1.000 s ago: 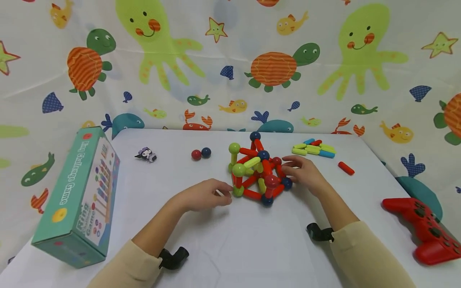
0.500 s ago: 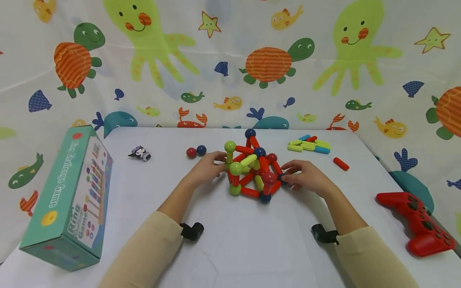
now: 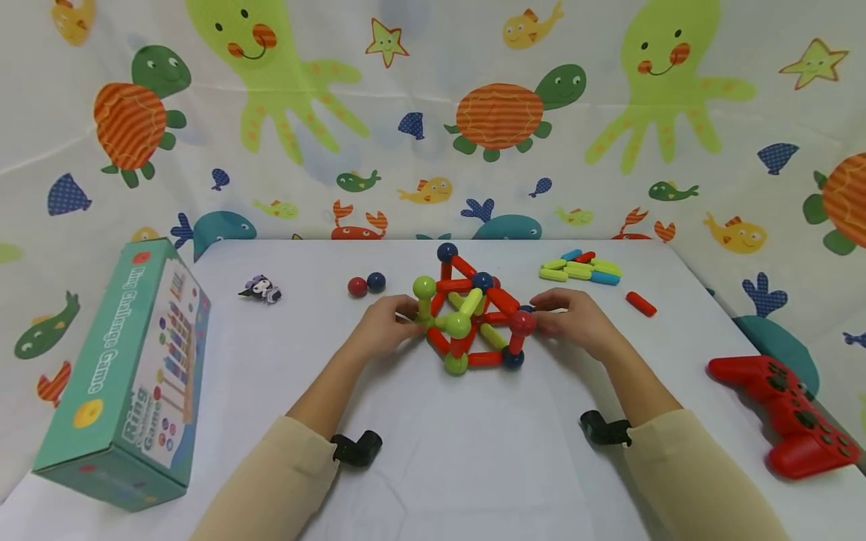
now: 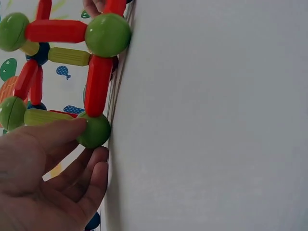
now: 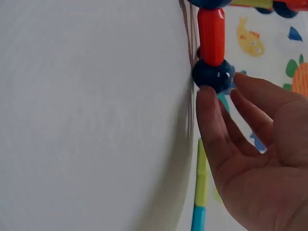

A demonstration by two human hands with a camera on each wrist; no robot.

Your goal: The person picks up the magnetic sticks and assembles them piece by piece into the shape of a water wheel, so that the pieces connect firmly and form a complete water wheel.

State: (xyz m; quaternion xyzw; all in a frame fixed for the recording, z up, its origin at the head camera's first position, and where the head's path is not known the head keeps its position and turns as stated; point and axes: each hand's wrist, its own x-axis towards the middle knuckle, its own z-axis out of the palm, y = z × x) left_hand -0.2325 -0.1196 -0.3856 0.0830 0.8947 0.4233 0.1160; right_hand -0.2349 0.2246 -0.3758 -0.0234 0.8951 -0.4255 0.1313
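A ball-and-stick structure (image 3: 482, 281) of red and yellow-green rods joined by green, navy and red balls stands mid-table. My left hand (image 3: 386, 324) is at its left side. There the thumb and fingers pinch a low green ball (image 4: 94, 133), as the left wrist view shows. On the opposite side, my right hand (image 3: 576, 324) pinches a navy ball (image 5: 213, 76) at the foot of a red rod (image 5: 211, 36). The structure's far lower parts are partly hidden by the nearer rods and balls.
Loose green, blue and red rods (image 3: 579, 271) lie at the back right, with a single red rod (image 3: 640, 303) nearer. A red ball (image 3: 357, 287), a navy ball (image 3: 376, 282) and a small figurine (image 3: 260, 288) sit back left. A game box (image 3: 128, 376) and a red controller (image 3: 788, 417) flank the table.
My left hand has moved up and forward onto the structure's left side, and my right hand has taken hold of its right side. Between them the structure has turned counterclockwise seen from above.
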